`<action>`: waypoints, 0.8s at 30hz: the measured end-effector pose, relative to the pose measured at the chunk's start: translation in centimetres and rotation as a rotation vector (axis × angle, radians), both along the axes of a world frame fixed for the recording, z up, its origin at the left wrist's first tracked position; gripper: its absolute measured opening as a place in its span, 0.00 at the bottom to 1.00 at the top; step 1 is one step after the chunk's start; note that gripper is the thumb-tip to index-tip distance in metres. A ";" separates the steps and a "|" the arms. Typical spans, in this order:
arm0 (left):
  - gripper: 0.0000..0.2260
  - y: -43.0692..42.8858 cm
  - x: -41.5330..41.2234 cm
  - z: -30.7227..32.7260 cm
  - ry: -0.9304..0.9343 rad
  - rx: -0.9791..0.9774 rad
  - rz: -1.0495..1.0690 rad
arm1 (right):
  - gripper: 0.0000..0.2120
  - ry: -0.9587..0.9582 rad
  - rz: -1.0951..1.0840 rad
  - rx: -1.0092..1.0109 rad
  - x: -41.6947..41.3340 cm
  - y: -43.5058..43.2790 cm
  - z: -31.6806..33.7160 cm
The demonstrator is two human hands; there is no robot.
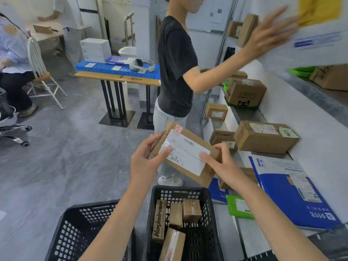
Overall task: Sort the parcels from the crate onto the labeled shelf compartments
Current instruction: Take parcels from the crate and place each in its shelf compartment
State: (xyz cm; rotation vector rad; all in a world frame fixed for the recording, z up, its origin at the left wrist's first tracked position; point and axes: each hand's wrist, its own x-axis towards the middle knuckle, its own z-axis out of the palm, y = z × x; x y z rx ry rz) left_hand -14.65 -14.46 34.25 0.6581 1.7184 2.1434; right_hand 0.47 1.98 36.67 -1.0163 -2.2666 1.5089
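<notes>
While L hand (pixel 146 161) and R hand (pixel 221 164) each grasp one end of a flat brown parcel (pixel 185 154), thumbs lie on its white label (pixel 190 146) and fingers curl round the edges. The parcel is tilted, label up, held in the air just above the far rim of a black crate (pixel 181 188) w/ several more boxes inside.

Step in hand, as I judge it: read the label, then pick a compartment. To do it well, slide the thumbs off the print, turn the face square to the eyes, and match it w/ the shelf tag before moving. Tags are too small to read from here.

A 2nd black crate (pixel 79 223) sits to the L. To the R, the shelf (pixel 248 114) runs away from the viewer, w/ a big brown box (pixel 263 137) on it, plus a blue mailer (pixel 293 194) and a green mailer (pixel 239 206) at the near end.

Another person (pixel 176 68) stands just beyond the parcel, arm stretched across to an upper level, so the far shelf looks blocked. The nearest open room seems to be the grey board btw the boxes. Lift over the crate rim and shelf edge.
</notes>
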 end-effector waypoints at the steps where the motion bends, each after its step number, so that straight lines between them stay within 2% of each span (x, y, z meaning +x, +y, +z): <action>1: 0.22 0.3 -0.1 0.1 -0.003 0.001 0.033 | 0.21 -0.004 0.013 0.003 -0.2 0.0 0.1; 5: 0.33 2.3 -0.2 1.1 -0.046 0.092 0.080 | 0.21 0.016 0.053 -0.005 -0.8 -0.4 0.1; 7: 0.36 3.5 -0.2 1.8 -0.051 0.107 0.090 | 0.21 0.048 0.047 -0.051 -0.9 -0.7 0.4; 12: 0.25 5.1 -0.2 1.5 0.060 0.031 -0.041 | 0.25 0.138 -0.011 -0.097 -0.7 -0.2 0.4; 15: 0.30 5.4 0.1 0.6 0.071 -0.011 -0.123 | 0.27 0.154 -0.048 -0.115 -0.6 0.3 -0.1; 17: 0.31 5.5 0.8 0.6 0.069 -0.021 -0.177 | 0.24 0.191 -0.051 -0.128 -0.6 0.3 -0.6; 24: 0.27 5.4 1.6 0.2 0.044 -0.049 -0.201 | 0.25 0.236 -0.062 -0.089 -0.6 0.1 -1.4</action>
